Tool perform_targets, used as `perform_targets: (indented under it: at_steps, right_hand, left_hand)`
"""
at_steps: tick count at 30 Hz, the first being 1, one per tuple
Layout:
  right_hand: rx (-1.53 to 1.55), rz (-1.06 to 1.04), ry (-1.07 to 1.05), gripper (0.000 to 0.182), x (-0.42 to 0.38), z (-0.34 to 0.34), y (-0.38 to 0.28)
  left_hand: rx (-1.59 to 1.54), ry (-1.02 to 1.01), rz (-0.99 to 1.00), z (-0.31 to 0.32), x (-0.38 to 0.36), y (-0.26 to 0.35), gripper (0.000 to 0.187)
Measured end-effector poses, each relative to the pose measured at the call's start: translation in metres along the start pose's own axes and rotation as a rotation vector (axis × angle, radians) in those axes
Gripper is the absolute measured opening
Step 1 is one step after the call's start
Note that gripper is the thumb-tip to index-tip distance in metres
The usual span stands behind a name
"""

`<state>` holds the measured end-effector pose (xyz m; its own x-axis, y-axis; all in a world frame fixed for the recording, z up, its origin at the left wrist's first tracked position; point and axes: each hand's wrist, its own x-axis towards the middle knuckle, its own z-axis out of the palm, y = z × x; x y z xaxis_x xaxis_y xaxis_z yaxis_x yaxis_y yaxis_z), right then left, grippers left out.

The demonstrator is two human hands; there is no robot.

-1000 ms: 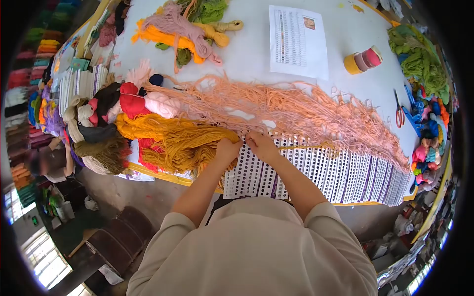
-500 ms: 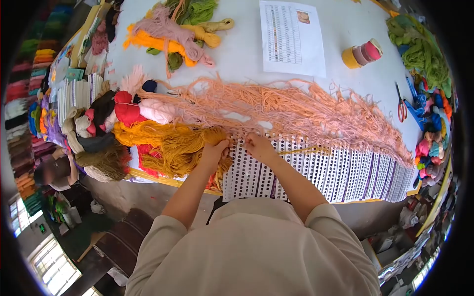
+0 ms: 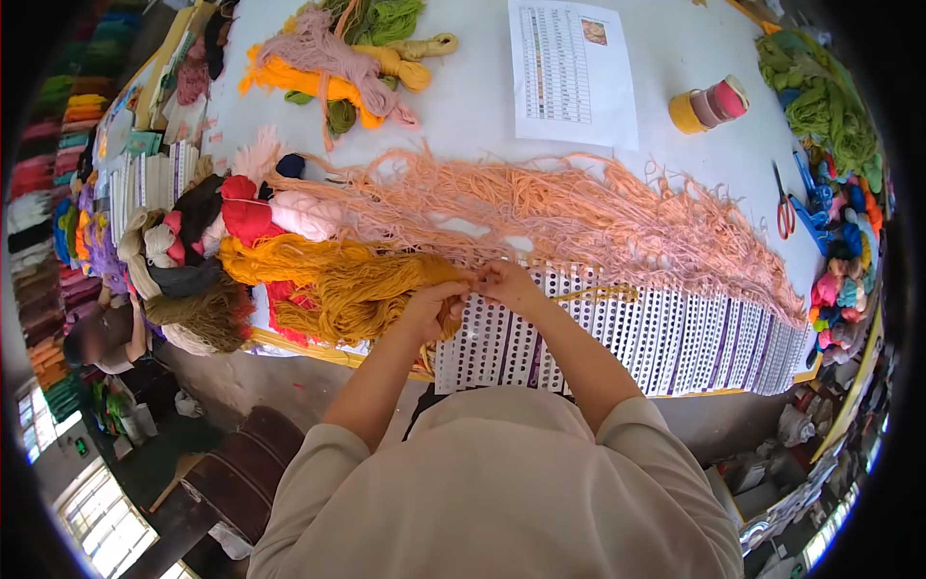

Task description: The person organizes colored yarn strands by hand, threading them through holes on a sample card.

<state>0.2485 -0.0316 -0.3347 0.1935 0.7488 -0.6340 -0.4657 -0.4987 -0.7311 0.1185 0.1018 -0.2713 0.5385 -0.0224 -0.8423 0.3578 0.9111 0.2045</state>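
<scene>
At the right end of the mustard-yellow yarn, my left hand is closed, with its fingers against the yarn. My right hand is closed in a pinch close beside it, over the top edge of the white punched cards. What lies between the fingertips is too small to make out. Peach and pink yarn strands stretch across the table just beyond both hands. A thin mustard strand lies on the cards.
Behind lie a printed sheet, a yarn cone and more skeins. Scissors rest at the right. Red yarn sits on the left. Another person is at the far left.
My left hand has moved right and slightly down, and my right hand has shifted a little. Their fingertips are now closer together.
</scene>
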Motion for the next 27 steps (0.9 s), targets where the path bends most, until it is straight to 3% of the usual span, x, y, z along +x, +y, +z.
perform_targets:
  at_steps: [2,6,8,9,11,12,14,15,16,17,19,21,23,25,27]
  right_hand:
    - [-0.059,0.019,0.003,0.022,-0.001,0.000,-0.003]
    - [-0.064,0.034,0.037,0.020,0.001,0.000,-0.002]
    - [-0.048,0.041,0.038,0.020,0.004,0.001,0.006]
    - [0.015,0.003,0.026,0.018,0.005,0.002,0.010]
    - [0.074,-0.033,0.014,0.017,0.003,0.000,0.010]
    - [0.070,-0.006,-0.023,0.020,0.000,-0.003,0.003]
    - [0.062,0.021,-0.064,0.023,-0.001,-0.002,-0.001]
    - [-0.150,-0.012,-0.009,0.025,0.001,-0.002,0.000]
    - [-0.360,-0.044,0.045,0.027,0.001,-0.001,0.003]
    - [-0.359,-0.044,0.045,0.027,-0.001,0.001,0.001]
    - [-0.567,-0.073,0.137,0.028,-0.007,0.006,-0.009]
    - [-0.572,-0.074,0.153,0.027,-0.007,0.008,-0.010]
    - [-0.581,-0.078,0.171,0.026,-0.006,0.010,-0.011]
    - [-0.634,-0.056,0.186,0.025,-0.007,0.012,-0.012]
    - [-0.652,-0.060,0.196,0.026,-0.008,0.014,-0.011]
  left_hand:
    - [0.094,0.038,0.177,-0.001,-0.004,0.002,0.013]
    - [0.251,0.070,0.231,0.000,-0.008,0.004,0.012]
    - [0.138,0.018,-0.003,0.006,-0.009,0.003,0.016]
    - [0.137,0.014,-0.004,0.011,-0.008,0.002,0.016]
    - [0.600,0.254,0.007,0.022,-0.004,-0.004,0.022]
    - [0.596,0.254,0.009,0.017,0.005,-0.013,0.022]
    - [0.999,0.315,0.222,0.010,0.017,-0.023,0.025]
    - [0.997,0.316,0.224,0.009,0.017,-0.019,0.025]
    - [1.376,0.399,0.207,0.003,0.014,-0.012,0.025]
    - [1.756,0.478,0.183,-0.001,0.008,-0.004,0.025]
    - [1.299,0.259,0.471,-0.049,-0.007,0.014,0.027]
    - [0.463,0.473,0.146,-0.032,-0.068,0.063,0.022]
    - [0.187,0.479,0.460,-0.079,-0.107,0.102,0.013]
    - [-0.004,0.295,0.726,-0.141,-0.134,0.135,0.019]
    - [-0.022,0.658,0.987,-0.098,-0.154,0.139,0.025]
